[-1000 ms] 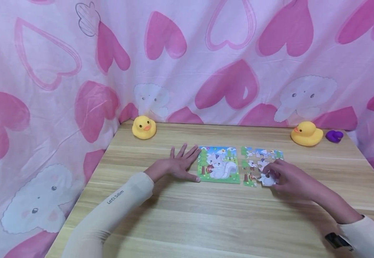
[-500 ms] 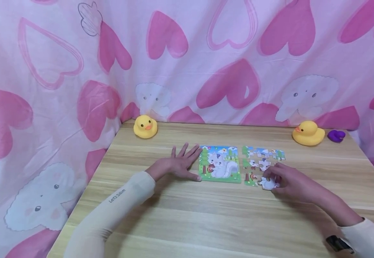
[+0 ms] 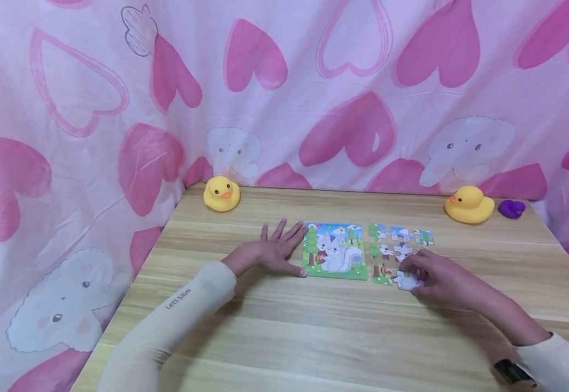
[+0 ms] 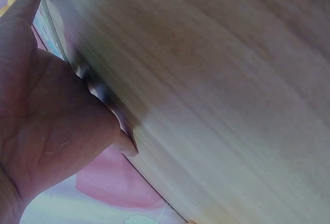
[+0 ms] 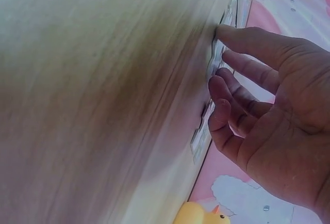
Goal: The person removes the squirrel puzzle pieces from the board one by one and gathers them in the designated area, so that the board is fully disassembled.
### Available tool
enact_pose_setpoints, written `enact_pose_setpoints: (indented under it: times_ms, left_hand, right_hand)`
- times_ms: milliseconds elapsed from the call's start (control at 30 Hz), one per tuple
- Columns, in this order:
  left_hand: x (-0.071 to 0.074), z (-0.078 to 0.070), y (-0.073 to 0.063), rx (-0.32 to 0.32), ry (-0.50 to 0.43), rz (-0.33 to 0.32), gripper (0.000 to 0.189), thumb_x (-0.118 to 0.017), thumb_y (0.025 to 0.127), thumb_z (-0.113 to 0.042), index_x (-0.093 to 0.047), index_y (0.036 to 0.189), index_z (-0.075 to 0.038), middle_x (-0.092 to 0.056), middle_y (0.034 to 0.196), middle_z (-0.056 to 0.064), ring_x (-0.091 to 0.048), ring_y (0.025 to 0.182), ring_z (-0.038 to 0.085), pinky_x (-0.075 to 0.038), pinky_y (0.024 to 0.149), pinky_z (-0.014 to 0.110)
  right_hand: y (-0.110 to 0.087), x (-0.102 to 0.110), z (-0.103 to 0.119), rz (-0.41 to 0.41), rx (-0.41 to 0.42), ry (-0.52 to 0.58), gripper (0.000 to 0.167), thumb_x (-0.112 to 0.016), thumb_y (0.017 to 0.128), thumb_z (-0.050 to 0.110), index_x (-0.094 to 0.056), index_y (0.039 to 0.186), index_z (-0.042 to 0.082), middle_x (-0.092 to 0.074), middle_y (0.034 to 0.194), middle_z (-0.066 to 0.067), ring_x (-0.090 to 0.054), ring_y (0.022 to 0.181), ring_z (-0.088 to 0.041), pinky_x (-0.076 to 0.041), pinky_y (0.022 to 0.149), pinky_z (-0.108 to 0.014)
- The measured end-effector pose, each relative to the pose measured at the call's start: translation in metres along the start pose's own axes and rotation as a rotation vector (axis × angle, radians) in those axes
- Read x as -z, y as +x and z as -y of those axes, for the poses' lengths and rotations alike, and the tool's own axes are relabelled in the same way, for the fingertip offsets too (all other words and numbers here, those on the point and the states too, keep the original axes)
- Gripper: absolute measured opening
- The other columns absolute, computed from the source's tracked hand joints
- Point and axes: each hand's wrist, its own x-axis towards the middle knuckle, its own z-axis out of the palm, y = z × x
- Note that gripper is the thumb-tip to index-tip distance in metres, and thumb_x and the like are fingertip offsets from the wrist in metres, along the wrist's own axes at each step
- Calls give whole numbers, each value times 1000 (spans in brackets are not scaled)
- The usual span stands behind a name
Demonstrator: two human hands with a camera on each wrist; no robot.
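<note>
A square picture board showing a white squirrel lies flat on the table. Beside its left edge my left hand rests with fingers spread, fingertips and thumb tip right at the board's edge. To the right of the board, jigsaw pieces lie in loose rows with gaps between them. My right hand pinches a white-and-grey puzzle piece in the front row between thumb and fingers. In the right wrist view its thumb and bent fingers meet the piece close to the tabletop. The hand hides some pieces at the right.
A yellow rubber duck stands at the table's back left. Another yellow duck and a small purple duck stand at the back right. A pink curtain with hearts hangs behind the wooden table.
My right hand has shifted very slightly, and the piece at its fingers sits a little nearer to me. The left hand stays in place; the camera view has drifted slightly.
</note>
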Motion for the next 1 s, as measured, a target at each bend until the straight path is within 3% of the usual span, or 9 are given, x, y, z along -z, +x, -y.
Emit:
enact_pose_setpoints:
  times_ms: [233,400,533,667,767,900,1000]
  left_hand:
    - [-2,1,-1,4,6,-7,120,-59,88,-84,12,170,-33,22,178,-7,25,164,38,15,123,77]
    - [-3,2,0,6,17,-11,120,-58,87,-85,13,169,-34,22,178,-9,25,164,37,14,124,76]
    - [-3,2,1,1,9,-11,120,-58,87,-85,12,170,-34,22,178,-8,25,164,37,15,124,76]
    - [-4,3,2,-2,4,-10,119,-58,87,-85,12,170,-34,22,178,-8,26,163,38,16,123,76]
    - [-4,3,2,-5,4,-10,119,-58,88,-85,12,170,-34,22,178,-7,26,163,38,16,123,77]
    - [-4,3,3,-5,2,-13,120,-59,88,-84,12,170,-34,22,178,-8,26,164,38,16,123,77]
    - [-3,3,2,-3,-1,-12,120,-59,87,-84,12,170,-34,22,178,-8,26,163,38,16,123,77]
  right_hand:
    - [10,-2,11,-64,31,-18,40,-88,86,28,-72,122,20,-66,110,3,-58,92,-11,-54,74,-23]
    - [21,-6,25,-103,60,2,37,-85,90,21,-73,124,19,-68,115,2,-61,96,-12,-58,77,-25]
    - [33,-10,36,-124,81,20,37,-83,91,17,-72,127,15,-72,120,-1,-68,103,-18,-63,84,-33]
    - [44,-14,46,-99,82,47,45,-82,92,16,-68,135,12,-71,129,-6,-71,108,-21,-64,89,-40]
    - [50,-17,54,-56,76,72,51,-82,93,16,-65,141,12,-70,129,-6,-69,100,-18,-63,84,-33]
    - [57,-19,65,-7,56,127,56,-82,93,22,-62,144,13,-69,111,-1,-59,88,-15,-54,72,-24]
    - [61,-21,69,2,28,162,56,-82,94,25,-61,145,13,-69,107,0,-56,85,-15,-50,67,-24]
